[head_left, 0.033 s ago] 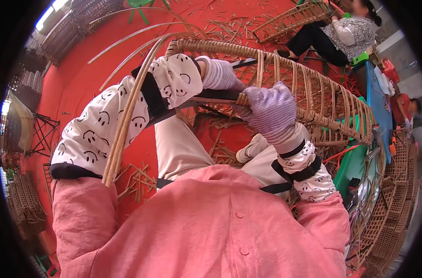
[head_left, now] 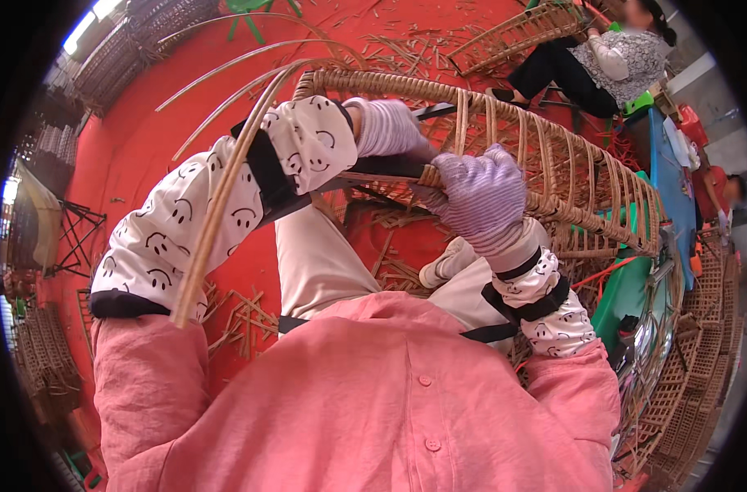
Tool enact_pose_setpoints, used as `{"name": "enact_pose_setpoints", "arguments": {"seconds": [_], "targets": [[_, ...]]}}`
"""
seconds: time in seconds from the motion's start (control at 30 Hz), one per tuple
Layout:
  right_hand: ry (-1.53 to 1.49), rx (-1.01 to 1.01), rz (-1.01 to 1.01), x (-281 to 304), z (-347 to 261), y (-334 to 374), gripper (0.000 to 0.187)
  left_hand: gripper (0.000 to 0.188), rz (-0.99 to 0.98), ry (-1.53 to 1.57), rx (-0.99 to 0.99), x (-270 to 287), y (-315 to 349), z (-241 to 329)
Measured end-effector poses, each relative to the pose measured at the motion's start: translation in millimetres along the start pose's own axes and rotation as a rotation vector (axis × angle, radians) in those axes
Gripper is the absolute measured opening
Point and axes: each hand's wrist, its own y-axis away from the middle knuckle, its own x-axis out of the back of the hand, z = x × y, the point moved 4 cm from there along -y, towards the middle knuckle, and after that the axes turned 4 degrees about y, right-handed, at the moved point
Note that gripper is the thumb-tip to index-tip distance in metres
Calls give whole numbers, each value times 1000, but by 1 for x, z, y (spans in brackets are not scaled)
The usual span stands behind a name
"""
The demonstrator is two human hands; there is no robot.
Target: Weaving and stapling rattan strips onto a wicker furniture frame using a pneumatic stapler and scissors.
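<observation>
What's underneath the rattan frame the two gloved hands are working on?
Under the rattan frame lie a red floor with scattered cane offcuts, the person's beige trouser leg and a pale shoe. Arms and frame hide the rest.

A rattan-weaving workshop: red floor strewn with cane offcuts, stacked woven panels, half-woven wicker frame, another seated worker beside a second frame.

rattan frame: woven cane, matt, rough | gloves on left hand and right hand: striped knit cloth | sleeve covers: printed cloth, smooth | floor: red, matt
</observation>
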Motion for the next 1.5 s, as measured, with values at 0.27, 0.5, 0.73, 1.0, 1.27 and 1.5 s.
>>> {"name": "enact_pose_setpoints", "arguments": {"seconds": [0.27,0.5,0.73,1.0,1.27,1.5], "targets": [[-79,-49,1,1,5,0,38,35,396,557,-456,-14,64,-12],[-137,-51,-1,2,6,-3,36,30,470,130,-718,-12,75,2],[-143,-46,30,0,9,1,35,26,279,311,-284,-14,61,-2],[-217,48,7,14,28,1,33,24,331,4,-468,-25,58,25],[-279,54,-37,8,41,2,29,22,545,115,-493,-27,62,37],[-41,-125,369,38,73,45,34,22,534,-30,-506,-15,37,17]]}}
